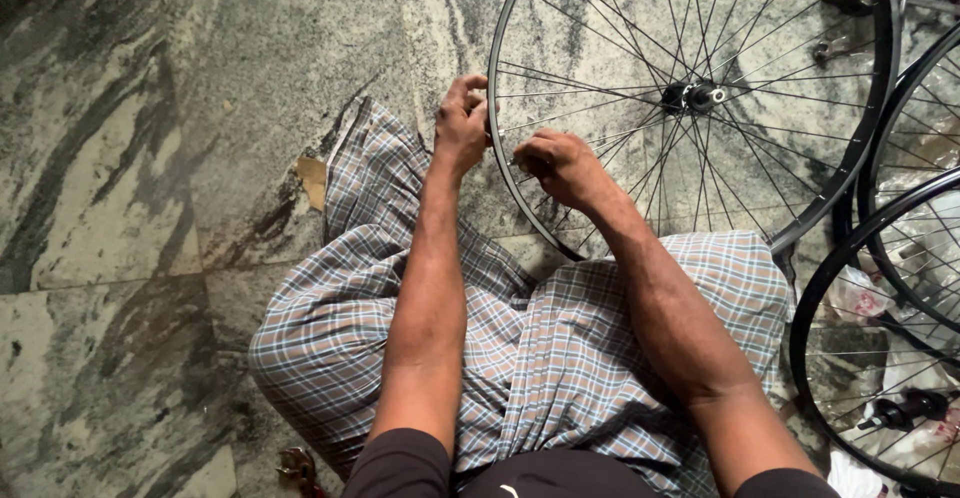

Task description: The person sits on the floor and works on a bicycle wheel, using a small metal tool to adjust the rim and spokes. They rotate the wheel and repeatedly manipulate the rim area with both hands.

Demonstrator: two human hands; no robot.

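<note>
Here, a spoked bicycle wheel point(690, 98) is seen in the upper right of the frame, propped against a checked cloth point(560, 348) over the knees. Its black rim point(497, 108) is gripped at the left edge by the left hand point(462, 118), fingers curled tight. The right hand point(560, 163) is closed narrowly among the spokes; what is pinched cannot be told. Further wheels point(880, 328) are stacked at the right, on a marbled stone floor point(150, 158).
</note>
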